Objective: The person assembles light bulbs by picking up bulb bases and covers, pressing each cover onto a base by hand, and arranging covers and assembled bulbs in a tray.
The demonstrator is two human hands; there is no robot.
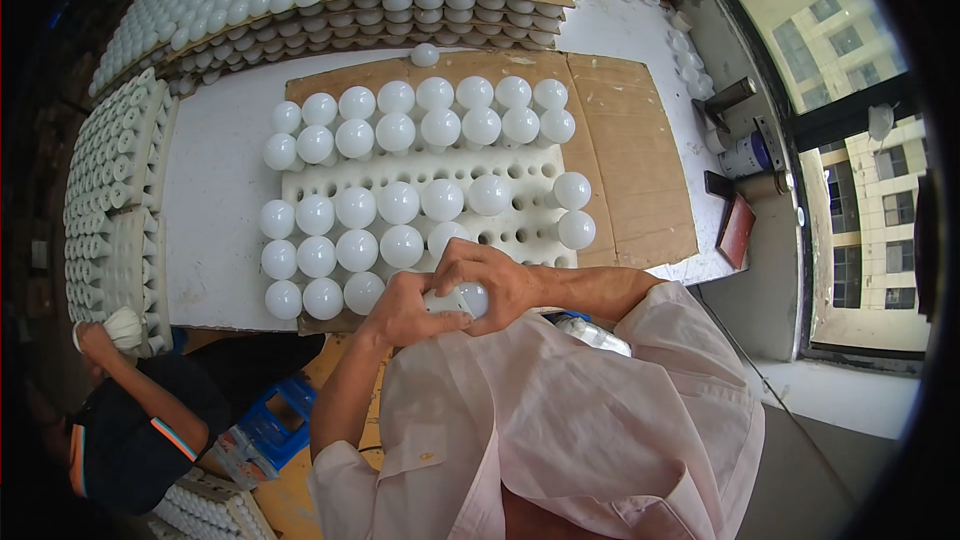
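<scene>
With our left hand [405, 312] and right hand [495, 285] both curled shut around one white bulb [462, 300] held between them, we should seat it gently, upright, in an empty hole of the foam tray [520, 225] just beyond our knuckles.

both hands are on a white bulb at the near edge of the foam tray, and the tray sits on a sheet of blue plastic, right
Not quite. The left hand and right hand do hold a white bulb at the near edge of the foam tray, but the head view shows the tray on brown cardboard, not blue plastic.
</scene>
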